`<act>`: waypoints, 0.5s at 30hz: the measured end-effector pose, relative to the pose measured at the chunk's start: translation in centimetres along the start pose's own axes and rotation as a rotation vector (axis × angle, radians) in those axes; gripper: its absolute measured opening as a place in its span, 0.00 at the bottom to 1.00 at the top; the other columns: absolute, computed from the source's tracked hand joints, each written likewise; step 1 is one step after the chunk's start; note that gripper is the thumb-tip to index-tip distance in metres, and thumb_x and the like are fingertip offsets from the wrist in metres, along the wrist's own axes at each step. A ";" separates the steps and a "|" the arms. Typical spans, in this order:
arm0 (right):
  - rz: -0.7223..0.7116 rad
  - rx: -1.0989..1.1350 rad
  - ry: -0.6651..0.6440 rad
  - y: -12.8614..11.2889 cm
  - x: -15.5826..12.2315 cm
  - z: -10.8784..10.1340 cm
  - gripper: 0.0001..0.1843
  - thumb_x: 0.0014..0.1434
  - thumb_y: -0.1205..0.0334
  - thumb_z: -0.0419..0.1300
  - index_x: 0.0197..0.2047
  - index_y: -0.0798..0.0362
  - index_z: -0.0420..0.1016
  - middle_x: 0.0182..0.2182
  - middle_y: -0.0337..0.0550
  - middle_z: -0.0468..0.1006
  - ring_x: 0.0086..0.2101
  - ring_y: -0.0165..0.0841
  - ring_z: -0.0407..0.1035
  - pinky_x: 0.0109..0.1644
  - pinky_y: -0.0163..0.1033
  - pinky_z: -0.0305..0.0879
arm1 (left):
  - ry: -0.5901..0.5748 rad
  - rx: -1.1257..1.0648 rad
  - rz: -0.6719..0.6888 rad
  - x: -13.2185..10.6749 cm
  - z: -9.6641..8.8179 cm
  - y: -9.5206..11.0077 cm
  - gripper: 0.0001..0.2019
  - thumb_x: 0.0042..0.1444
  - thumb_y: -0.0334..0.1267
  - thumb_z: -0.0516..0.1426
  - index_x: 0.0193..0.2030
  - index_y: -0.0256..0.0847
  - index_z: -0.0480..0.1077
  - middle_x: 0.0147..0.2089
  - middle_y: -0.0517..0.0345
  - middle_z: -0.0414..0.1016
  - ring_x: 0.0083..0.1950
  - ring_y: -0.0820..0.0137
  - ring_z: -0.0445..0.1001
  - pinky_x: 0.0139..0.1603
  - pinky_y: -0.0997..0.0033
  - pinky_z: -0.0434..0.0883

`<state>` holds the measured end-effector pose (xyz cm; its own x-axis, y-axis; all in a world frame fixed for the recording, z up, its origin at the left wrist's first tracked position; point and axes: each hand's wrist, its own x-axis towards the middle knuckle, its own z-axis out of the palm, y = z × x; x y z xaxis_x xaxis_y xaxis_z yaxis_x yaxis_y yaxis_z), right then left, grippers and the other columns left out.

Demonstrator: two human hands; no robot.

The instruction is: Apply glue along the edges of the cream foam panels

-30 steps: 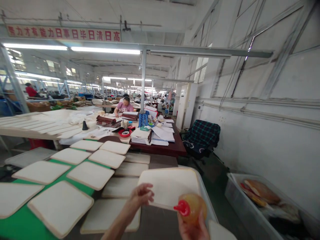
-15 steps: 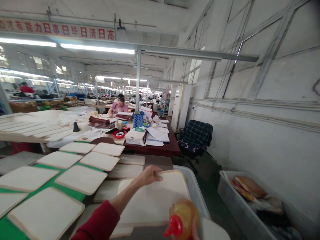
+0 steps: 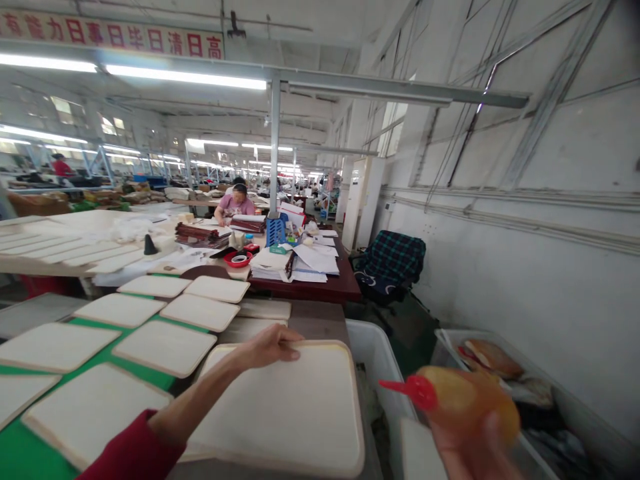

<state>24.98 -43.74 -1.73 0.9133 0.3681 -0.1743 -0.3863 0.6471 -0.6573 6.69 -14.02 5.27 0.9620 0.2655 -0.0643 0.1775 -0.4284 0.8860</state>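
Note:
My left hand (image 3: 275, 347) is closed on the far edge of a white panel (image 3: 290, 407) with rounded corners and a tan, damp-looking border. The thumb lies on its upper face. In my right hand (image 3: 470, 440) is a squeeze bottle (image 3: 465, 400) with a red nozzle and a yellowish, see-through body, probably holding glue. It is tilted on its side, nozzle pointing left, to the right of the panel and apart from it. Several similar panels (image 3: 165, 348) lie spread over a green surface (image 3: 125, 363) to the left.
A translucent plastic bin (image 3: 373, 333) stands just right of the panel. Another bin (image 3: 445, 333) with bagged items is further right. Ahead, a dark red desk (image 3: 345, 287) carries papers and a blue rack (image 3: 275, 232). A co-worker (image 3: 237, 200) sits behind it. A draped chair (image 3: 393, 263) stands by the wall.
The bottle has moved right and away from above the panel, its nozzle now pointing left. My left hand and the panel have shifted left and nearer.

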 end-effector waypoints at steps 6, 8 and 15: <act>-0.222 -0.105 -0.045 -2.6 -0.4 5.4 0.38 0.33 0.54 0.77 0.50 0.47 0.74 0.53 0.41 0.73 0.52 0.37 0.67 0.45 0.30 0.70 | -0.150 -0.098 -0.068 -1.7 -0.6 2.5 0.14 0.45 0.46 0.63 0.33 0.37 0.78 0.27 0.62 0.71 0.27 0.74 0.62 0.26 0.77 0.56; -0.287 -0.141 -0.120 -2.5 -0.1 5.5 0.40 0.31 0.56 0.78 0.51 0.46 0.73 0.50 0.41 0.75 0.46 0.36 0.71 0.45 0.32 0.71 | -0.175 -0.098 -0.058 -2.1 -0.8 2.8 0.16 0.44 0.47 0.64 0.32 0.35 0.77 0.27 0.62 0.70 0.27 0.75 0.62 0.26 0.78 0.55; -0.312 -0.234 -0.252 -2.1 0.3 4.7 0.36 0.39 0.53 0.74 0.53 0.47 0.72 0.46 0.44 0.77 0.39 0.38 0.74 0.43 0.38 0.74 | -0.227 -0.166 -0.030 -2.6 -1.1 2.9 0.19 0.44 0.51 0.65 0.33 0.34 0.77 0.26 0.62 0.71 0.26 0.77 0.63 0.27 0.78 0.57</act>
<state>25.47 -41.85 3.10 0.9103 0.3490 0.2225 -0.0319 0.5952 -0.8029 4.53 -15.03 8.52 0.9820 0.0679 -0.1765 0.1884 -0.2711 0.9439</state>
